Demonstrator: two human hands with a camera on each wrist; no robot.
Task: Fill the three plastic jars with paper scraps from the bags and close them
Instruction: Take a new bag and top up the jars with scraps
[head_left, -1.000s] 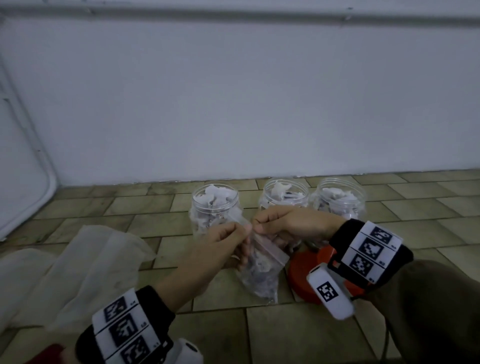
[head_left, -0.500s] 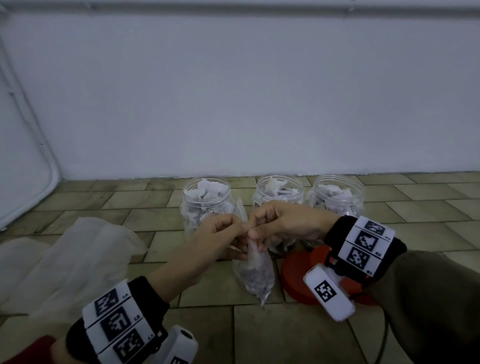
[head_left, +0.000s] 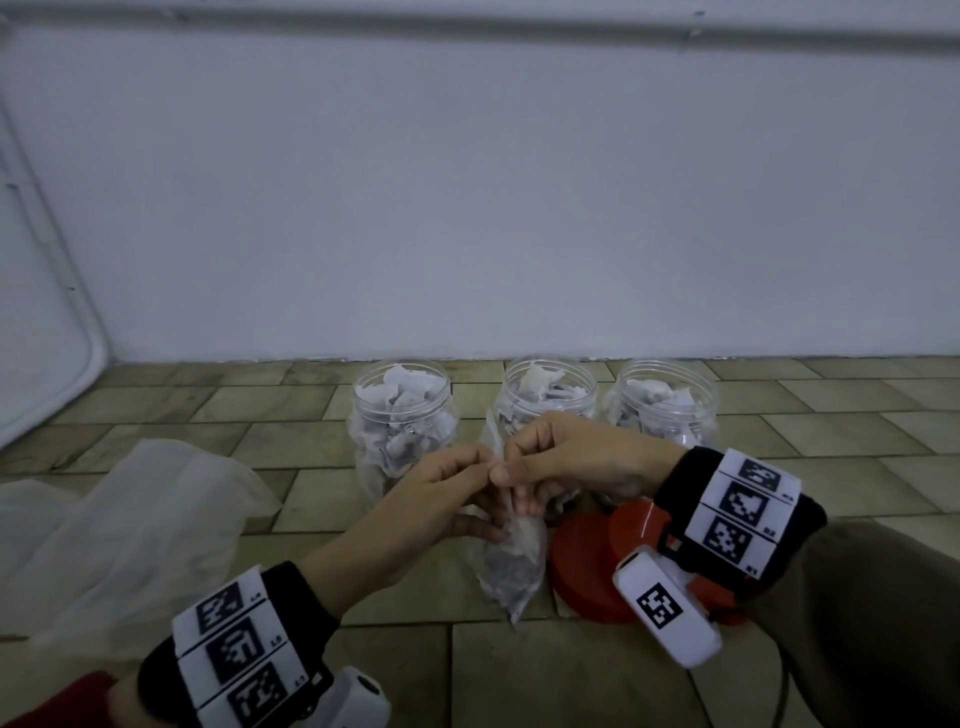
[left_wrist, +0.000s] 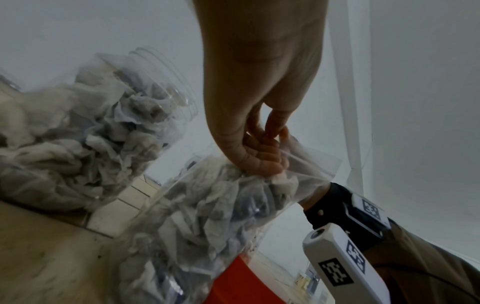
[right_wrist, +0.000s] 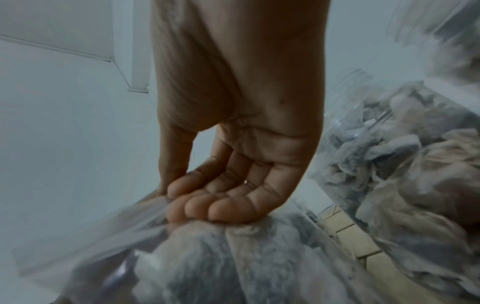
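Observation:
Three open clear jars stand in a row by the wall, left jar, middle jar, right jar, each holding white paper scraps. In front of them hangs a clear zip bag of scraps, its bottom near the floor. My left hand and right hand both pinch its top edge, fingertips close together. In the left wrist view my left hand grips the bag mouth. In the right wrist view my right hand's fingers curl on the bag top.
Red jar lids lie on the tiled floor under my right wrist. A crumpled empty plastic bag lies at the left. A white wall runs close behind the jars. A white panel leans at the far left.
The bag's top went from spread between my hands to bunched, as my hands came together. The bag now hangs narrower. The view has shifted a little.

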